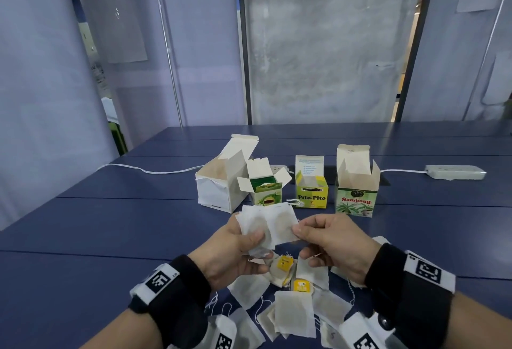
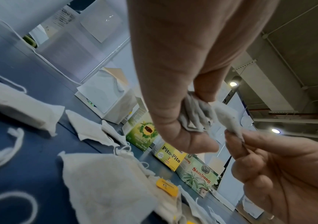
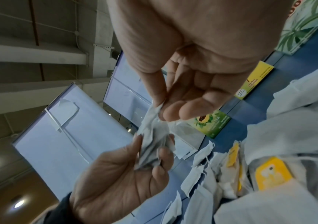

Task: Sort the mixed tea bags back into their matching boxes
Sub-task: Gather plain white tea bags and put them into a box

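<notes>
My left hand (image 1: 243, 240) grips a small stack of white tea bags (image 1: 270, 224) above the table, thumb on top. My right hand (image 1: 307, 231) pinches the right edge of the front bag in that stack (image 2: 229, 119). In the right wrist view the pinched bags (image 3: 152, 136) hang between both hands. Below them a loose pile of tea bags (image 1: 293, 312), some with yellow tags (image 1: 301, 285), lies on the blue table. Behind stand open boxes: a large white box (image 1: 219, 182), a green box (image 1: 266, 193), a yellow Pito-Pito box (image 1: 311, 196) and a Sambong box (image 1: 356, 196).
A white cable (image 1: 144, 170) runs across the blue table (image 1: 110, 232) behind the boxes, and a white power strip (image 1: 454, 172) lies at the far right. Translucent wall panels rise behind the table's far edge.
</notes>
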{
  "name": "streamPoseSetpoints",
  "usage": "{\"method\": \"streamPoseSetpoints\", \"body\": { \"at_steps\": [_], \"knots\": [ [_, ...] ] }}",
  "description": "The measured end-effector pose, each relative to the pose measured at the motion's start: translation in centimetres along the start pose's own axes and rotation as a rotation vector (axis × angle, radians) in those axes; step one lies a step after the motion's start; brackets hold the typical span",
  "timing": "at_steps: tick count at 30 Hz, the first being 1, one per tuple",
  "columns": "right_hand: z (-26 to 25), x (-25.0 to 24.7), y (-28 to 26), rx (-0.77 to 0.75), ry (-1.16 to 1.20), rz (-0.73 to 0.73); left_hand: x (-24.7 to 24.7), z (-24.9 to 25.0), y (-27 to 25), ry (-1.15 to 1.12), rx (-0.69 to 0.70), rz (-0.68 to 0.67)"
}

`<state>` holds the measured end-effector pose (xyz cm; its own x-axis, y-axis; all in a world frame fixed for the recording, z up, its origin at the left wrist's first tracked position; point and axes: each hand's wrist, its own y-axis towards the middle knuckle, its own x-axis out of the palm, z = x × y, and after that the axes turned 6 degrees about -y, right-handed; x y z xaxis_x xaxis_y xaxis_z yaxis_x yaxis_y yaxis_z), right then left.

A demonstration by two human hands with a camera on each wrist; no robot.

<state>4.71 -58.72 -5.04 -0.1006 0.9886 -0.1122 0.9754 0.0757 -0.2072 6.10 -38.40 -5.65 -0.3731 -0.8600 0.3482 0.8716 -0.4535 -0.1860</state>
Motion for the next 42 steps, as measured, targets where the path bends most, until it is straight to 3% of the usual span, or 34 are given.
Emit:
{"method": "streamPoseSetpoints", "body": {
  "at_steps": [9, 15, 19, 22, 25, 28, 31, 36, 42],
  "knots": [
    [0.0, 2.7, 0.2, -0.072, -0.111, 0.087, 0.1, -0.2, -0.2, 0.028, -0.002, -0.057],
    [-0.1, 3.7, 0.5, -0.108, -0.241, 0.015, -1.2, 0.3, -0.3, 0.056, -0.020, -0.073],
    [-0.7, 2.8, 1.2, -0.150, -0.482, -0.060, -2.7, 0.6, -0.1, 0.031, -0.025, -0.027],
    [-1.6, -0.1, 2.8, -0.269, -0.800, 0.058, -4.2, 1.5, 0.2, 0.007, -0.008, 0.019],
    [-2.4, -3.6, 4.2, -0.273, -1.081, 0.217, -5.3, 3.0, 0.5, -0.037, 0.038, 0.078],
    [-3.0, -7.7, 7.8, -0.216, -1.226, 0.392, -6.4, 5.2, 3.9, -0.103, 0.115, 0.139],
    [-2.4, -10.5, 8.6, -0.059, -1.399, 0.451, -6.2, 6.6, 5.1, -0.151, 0.223, 0.173],
    [-1.3, -12.5, 10.0, -0.041, -1.294, 0.478, -5.4, 7.2, 7.3, -0.190, 0.262, 0.165],
    [-1.1, -12.3, 9.4, -0.029, -1.073, 0.401, -2.7, 6.1, 8.2, -0.206, 0.228, 0.107]
  ]
}}
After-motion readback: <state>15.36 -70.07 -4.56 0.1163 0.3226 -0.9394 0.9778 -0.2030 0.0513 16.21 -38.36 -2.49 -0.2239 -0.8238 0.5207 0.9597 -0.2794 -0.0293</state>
